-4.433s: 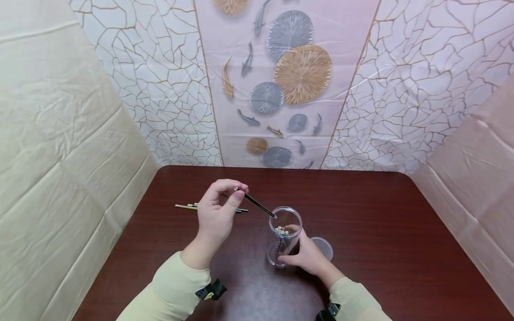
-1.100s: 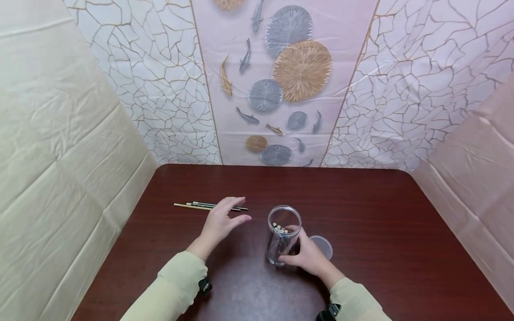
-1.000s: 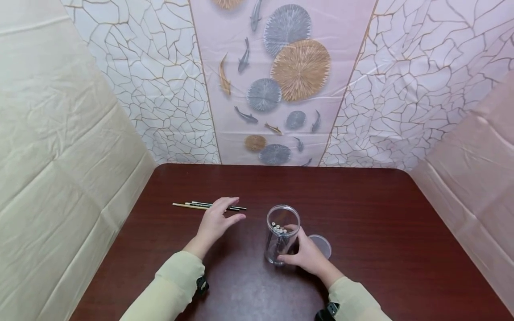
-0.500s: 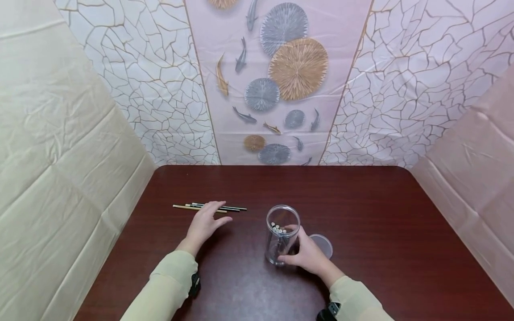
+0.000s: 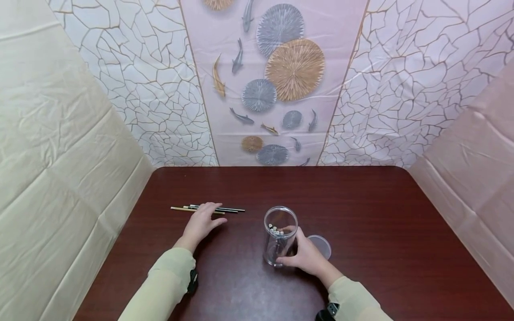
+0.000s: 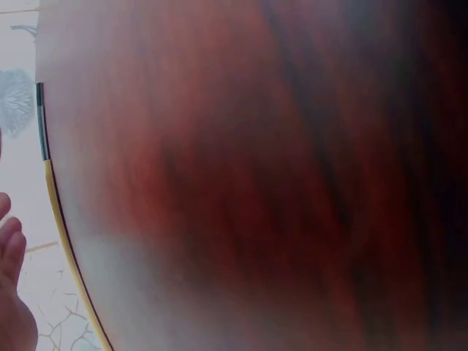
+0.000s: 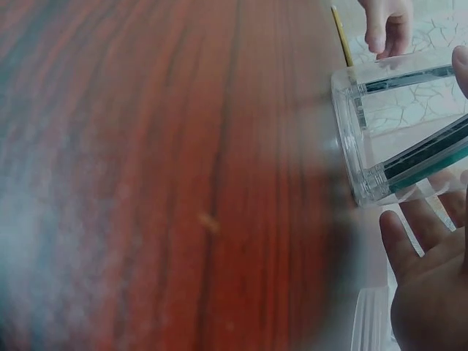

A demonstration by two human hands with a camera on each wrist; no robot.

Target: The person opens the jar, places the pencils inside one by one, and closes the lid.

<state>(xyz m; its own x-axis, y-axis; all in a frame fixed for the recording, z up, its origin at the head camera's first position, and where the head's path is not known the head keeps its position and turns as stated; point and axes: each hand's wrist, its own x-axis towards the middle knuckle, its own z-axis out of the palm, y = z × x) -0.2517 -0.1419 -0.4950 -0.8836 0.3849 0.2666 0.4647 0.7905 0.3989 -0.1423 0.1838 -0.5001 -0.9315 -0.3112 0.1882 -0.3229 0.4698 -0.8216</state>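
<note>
At the bench's (image 5: 369,214) left, three pencil-like sticks (image 5: 180,208) are left loose, the left hand (image 5: 200,225) relaxed over them, fingers not closed. Open gap, then the clear jar (image 5: 270,249), a bunch already inside, right hand (image 5: 306,256) gripping it; lid (image 5: 322,245) off alongside, loads of room to the right edge.

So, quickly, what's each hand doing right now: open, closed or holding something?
Left hand: open, close to the pencils, none visibly in its grip.
Right hand: holding the clear jar.
</note>
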